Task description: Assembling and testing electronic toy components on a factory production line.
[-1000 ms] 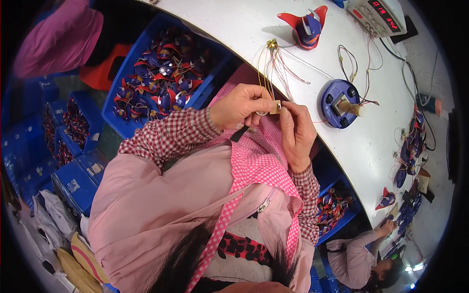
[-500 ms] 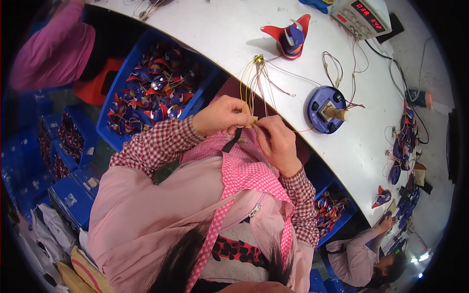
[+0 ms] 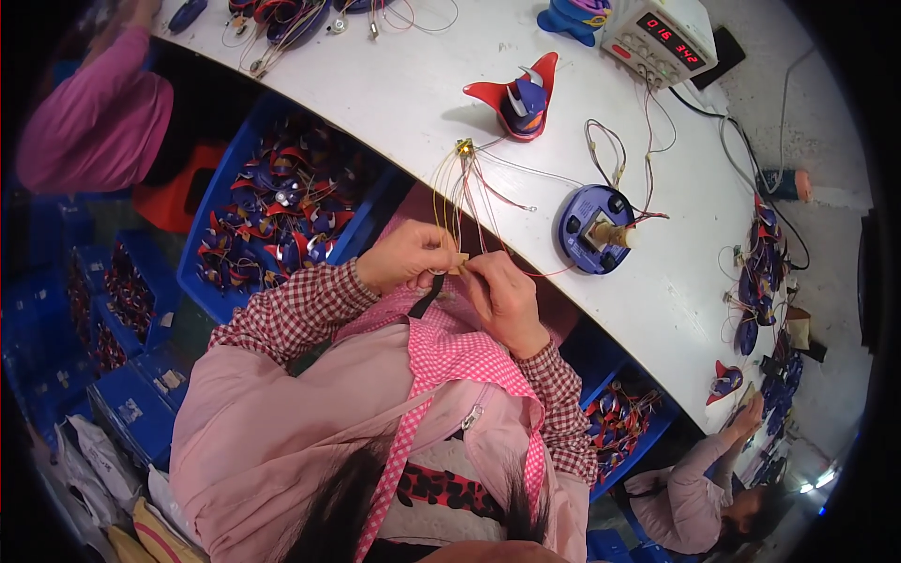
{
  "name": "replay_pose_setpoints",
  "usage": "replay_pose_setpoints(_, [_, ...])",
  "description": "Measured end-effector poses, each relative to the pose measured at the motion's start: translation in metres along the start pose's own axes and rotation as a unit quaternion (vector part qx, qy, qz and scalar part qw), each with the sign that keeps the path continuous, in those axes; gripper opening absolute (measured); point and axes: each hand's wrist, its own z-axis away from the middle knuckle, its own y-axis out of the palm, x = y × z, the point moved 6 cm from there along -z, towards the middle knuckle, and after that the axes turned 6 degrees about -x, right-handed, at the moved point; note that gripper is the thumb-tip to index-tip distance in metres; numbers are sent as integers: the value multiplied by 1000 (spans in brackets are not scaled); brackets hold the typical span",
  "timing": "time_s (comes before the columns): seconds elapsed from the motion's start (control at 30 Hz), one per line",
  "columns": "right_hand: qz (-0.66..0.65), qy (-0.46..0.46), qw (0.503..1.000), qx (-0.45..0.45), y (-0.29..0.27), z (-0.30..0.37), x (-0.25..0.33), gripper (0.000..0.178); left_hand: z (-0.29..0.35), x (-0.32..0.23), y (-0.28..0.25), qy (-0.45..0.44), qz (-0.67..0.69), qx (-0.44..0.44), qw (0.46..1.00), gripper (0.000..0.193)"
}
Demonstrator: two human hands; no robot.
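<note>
My left hand (image 3: 408,255) and my right hand (image 3: 505,296) meet in front of the table edge, both closed in a pinch on a small tan board (image 3: 458,264). Thin yellow and red wires (image 3: 452,199) run from a little circuit board (image 3: 465,147) on the table down to my fingers. A black strap (image 3: 427,296) hangs just below them. Farther back on the table sits a red and purple toy part (image 3: 521,98) with silver horn shapes. To the right rests a round purple toy base (image 3: 569,230) with a tan cylinder on it. My fingertips partly hide the tan board.
A power supply (image 3: 657,42) with a lit red display stands at the far right. Blue bins (image 3: 202,253) full of toy parts sit below the table on both sides. Several wired parts (image 3: 765,263) lie along the right wall. Two other people (image 3: 94,122) work nearby.
The whole view has shifted, so table things appear further left and lower. My hands keep their pinch on the small board. The power supply's display reads differently.
</note>
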Motion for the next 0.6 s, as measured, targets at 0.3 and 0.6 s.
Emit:
replay_pose_setpoints(0.3, [4, -1, 1000, -10, -2, 1, -1, 18, -2, -1, 4, 0, 9, 12, 1000, 15])
replay_pose_setpoints(0.6, [5, 0, 1000, -11, -2, 2, 0, 18, -4, 7, 3, -10, 17, 12, 1000, 14])
